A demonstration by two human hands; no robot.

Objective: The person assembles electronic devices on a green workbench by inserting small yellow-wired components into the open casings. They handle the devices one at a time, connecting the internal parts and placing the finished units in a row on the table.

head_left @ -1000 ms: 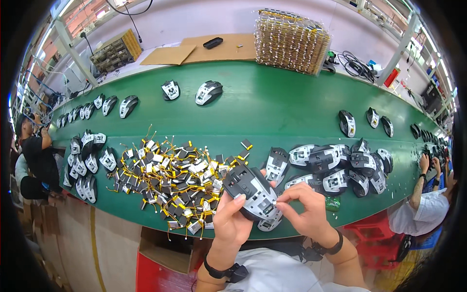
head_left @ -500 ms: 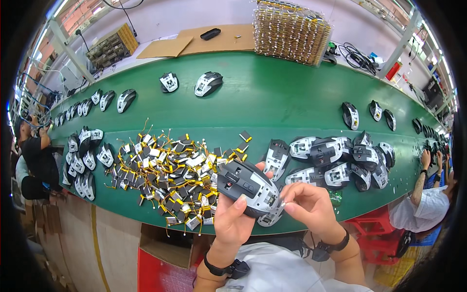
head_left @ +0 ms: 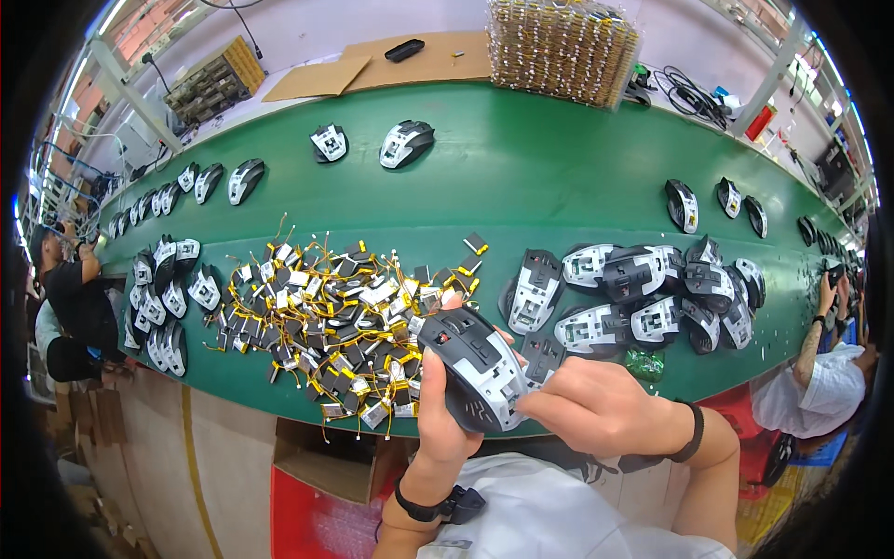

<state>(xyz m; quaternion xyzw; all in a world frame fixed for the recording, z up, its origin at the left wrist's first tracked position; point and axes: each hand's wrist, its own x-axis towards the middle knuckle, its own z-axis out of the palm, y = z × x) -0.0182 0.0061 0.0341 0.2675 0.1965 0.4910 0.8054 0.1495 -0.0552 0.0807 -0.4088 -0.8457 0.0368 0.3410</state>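
Head: left fingers [head_left: 433,374] clasp mouse [head_left: 477,356] near bench edge [head_left: 251,402]; right fingers [head_left: 557,395] curled, grip unclear.

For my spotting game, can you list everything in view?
Held mouse: one, black and white, centre front.
Loose mice: many, same colours, across table.
Wired battery packs: many, black, silver, yellow, heaped centre left.
Table: one, green, beneath.
Tall stack: one, yellowish, far edge.
Cardboard sheets: two, brown, far edge.
Small case: one, black, on cardboard.
Cable coil: one, black, far right.
Crumpled packet: one, green, near right.
Co-workers: at least two, black or white clothed, both ends.
Left grip: one, bare, around held mouse.
Right grip: one, bare, at held mouse.
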